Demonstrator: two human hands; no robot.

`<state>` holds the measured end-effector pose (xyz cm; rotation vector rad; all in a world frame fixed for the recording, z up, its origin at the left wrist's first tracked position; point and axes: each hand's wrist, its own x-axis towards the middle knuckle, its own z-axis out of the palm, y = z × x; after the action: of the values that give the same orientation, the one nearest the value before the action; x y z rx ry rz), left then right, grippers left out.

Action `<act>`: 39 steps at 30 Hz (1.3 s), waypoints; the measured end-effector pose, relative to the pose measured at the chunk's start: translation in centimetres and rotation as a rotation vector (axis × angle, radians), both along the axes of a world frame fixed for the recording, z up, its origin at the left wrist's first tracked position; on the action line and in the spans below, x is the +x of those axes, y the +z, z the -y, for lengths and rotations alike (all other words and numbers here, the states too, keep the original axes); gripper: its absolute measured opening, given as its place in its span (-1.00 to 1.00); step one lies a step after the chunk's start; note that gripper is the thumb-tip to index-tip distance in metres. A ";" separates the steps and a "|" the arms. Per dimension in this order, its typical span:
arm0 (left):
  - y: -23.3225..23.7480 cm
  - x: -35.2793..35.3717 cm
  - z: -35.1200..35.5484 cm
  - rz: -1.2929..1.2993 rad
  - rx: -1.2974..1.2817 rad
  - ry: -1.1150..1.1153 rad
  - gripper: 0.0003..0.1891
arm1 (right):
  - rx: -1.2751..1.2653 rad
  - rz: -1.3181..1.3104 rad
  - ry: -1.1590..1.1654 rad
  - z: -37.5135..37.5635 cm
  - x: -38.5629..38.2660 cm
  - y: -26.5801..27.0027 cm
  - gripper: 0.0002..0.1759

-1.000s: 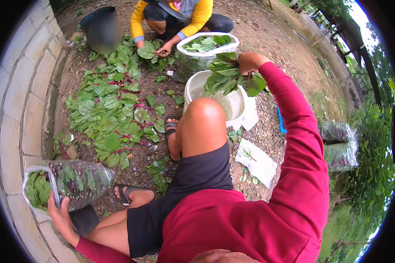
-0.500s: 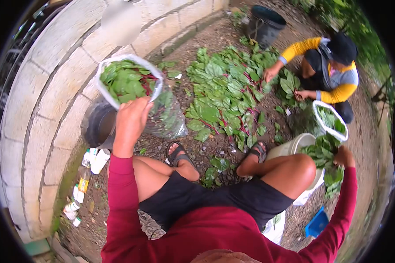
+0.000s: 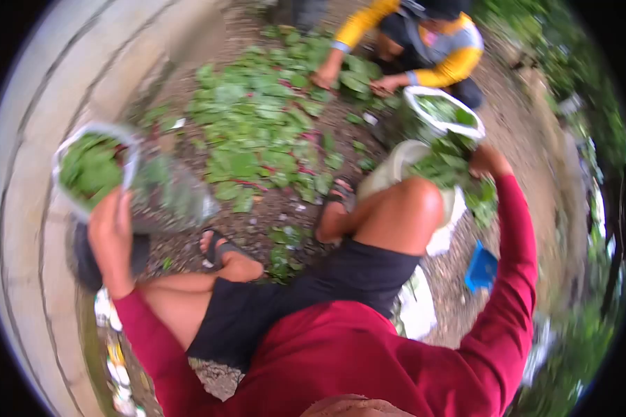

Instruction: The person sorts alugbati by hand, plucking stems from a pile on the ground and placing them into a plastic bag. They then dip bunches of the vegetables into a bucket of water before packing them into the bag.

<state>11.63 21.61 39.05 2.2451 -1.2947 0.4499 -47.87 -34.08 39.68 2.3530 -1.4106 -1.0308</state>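
Both hands grip: at left, the left hand (image 3: 111, 228) holds the leaf bag (image 3: 161, 196) under its rim, mouth upward; the right hand (image 3: 488, 160) clutches a leaf bunch (image 3: 446, 167) over the bucket (image 3: 389, 169).

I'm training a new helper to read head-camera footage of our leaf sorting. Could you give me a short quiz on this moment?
1. True or false: the left hand grips a clear bag filled with leaves.
2. What does the right hand hold?
A. a blue scoop
B. a bunch of green leaves
C. a bottle
3. What colour are the co-worker's sleeves?

Key: 1 true; 2 B; 3 yellow.
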 end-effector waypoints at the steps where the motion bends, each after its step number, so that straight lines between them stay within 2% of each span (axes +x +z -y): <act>1: -0.4 0.5 -0.1 0.007 0.010 -0.021 -0.81 | 0.030 -0.019 -0.035 -0.3 0.1 0.5 -0.68; 3: -0.3 0.5 -0.1 -0.016 0.040 0.013 -0.79 | 0.021 0.183 -0.217 -3.0 2.3 3.6 -0.67; 5: -0.6 0.6 -0.3 -0.289 -0.048 0.031 -0.74 | 0.067 0.269 -0.349 -3.3 2.4 5.2 -0.75; 8: -0.7 3.2 -1.1 -0.479 -0.148 0.100 -0.61 | 0.094 0.419 -0.404 -3.9 2.6 7.4 -0.80; 9: -0.1 3.9 -1.4 -0.390 -0.172 0.121 -0.56 | 0.094 0.458 -0.412 -4.2 2.9 8.2 -0.80; 12: 1.7 8.3 -2.4 -0.359 -0.222 0.175 -0.55 | 0.081 0.550 -0.377 -4.6 4.7 10.7 -0.79; 15: 4.3 12.0 -1.7 -0.300 -0.247 0.194 -0.52 | 0.192 0.812 -0.394 -2.7 6.0 10.8 -0.80; 16: 4.6 14.2 -1.9 -0.265 -0.238 0.201 -0.50 | 0.195 0.769 -0.398 -2.5 7.2 11.4 -0.77; 19: 3.4 23.6 -4.3 -0.230 -0.146 0.301 -0.39 | 0.263 0.885 -0.407 -2.3 11.3 11.2 -0.77; 20: 3.0 25.1 -5.0 -0.158 -0.082 0.357 -0.36 | 0.276 0.887 -0.354 -2.3 12.9 10.8 -0.77; 23: 0.7 27.6 -6.6 -0.086 -0.005 0.453 -0.28 | 0.097 0.587 -0.111 -2.8 18.7 10.1 -0.77; 25: 0.2 25.7 -6.0 -0.120 -0.023 0.502 -0.25 | 0.063 0.502 0.029 -3.8 22.3 9.5 -0.77; 27: -1.8 26.8 -6.1 -0.129 -0.067 0.506 -0.22 | 0.061 0.406 0.193 -4.3 25.5 8.7 -0.76; 29: -1.6 25.2 -5.0 -0.144 -0.134 0.528 -0.20 | -0.008 0.379 0.373 -3.5 28.7 6.9 -0.73; 31: -1.9 25.4 -4.5 -0.153 -0.186 0.508 -0.22 | -0.084 0.580 0.508 -2.9 30.7 4.9 -0.71; 33: -2.1 25.1 -3.9 -0.226 -0.238 0.553 -0.24 | -0.108 0.568 0.537 -3.7 33.9 3.5 -0.66; 36: -2.9 25.8 -4.0 -0.294 -0.243 0.557 -0.32 | -0.072 0.750 0.637 -4.1 38.2 2.5 -0.64; 39: -4.2 27.1 -4.5 -0.343 -0.254 0.597 -0.35 | 0.109 0.822 0.445 -9.2 43.5 6.2 -0.62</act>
<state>38.70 26.13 34.84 2.3243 -0.3605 0.3819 -4.37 -24.92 45.86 3.1368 -0.9121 0.0070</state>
